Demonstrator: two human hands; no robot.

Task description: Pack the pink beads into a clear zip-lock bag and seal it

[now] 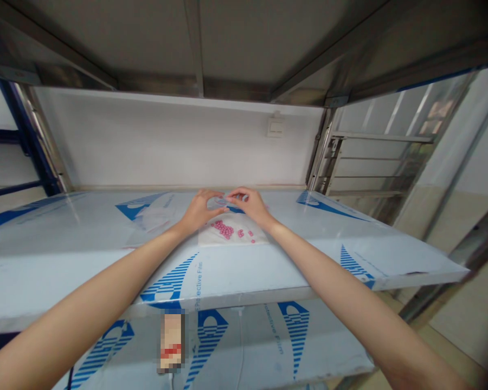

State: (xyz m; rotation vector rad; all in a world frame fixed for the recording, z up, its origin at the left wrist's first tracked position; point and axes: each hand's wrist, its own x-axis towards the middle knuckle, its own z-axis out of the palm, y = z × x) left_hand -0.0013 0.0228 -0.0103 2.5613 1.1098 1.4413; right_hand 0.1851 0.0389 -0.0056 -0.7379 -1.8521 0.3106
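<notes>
My left hand (201, 209) reaches over the far part of the table, its thumb and index finger curved around a clear, shiny roundish thing (217, 203) whose kind I cannot make out. Close beside it, my right hand (252, 206) has its thumb and fingertips pinched together near that clear thing. Whatever lies in the right pinch is too small to name. Just below both hands, a cluster of pink beads (224, 229) rests on a white sheet or shallow tray (211, 242), with several more beads scattered to the right.
Clear plastic bags (152, 219) lie left of my left hand. The table (268, 271) is covered in printed protective film. A lower shelf carries a blurred-out phone-like object (171, 342) and a white cable (241, 346). A metal shelf (236, 49) hangs overhead; a wall stands behind.
</notes>
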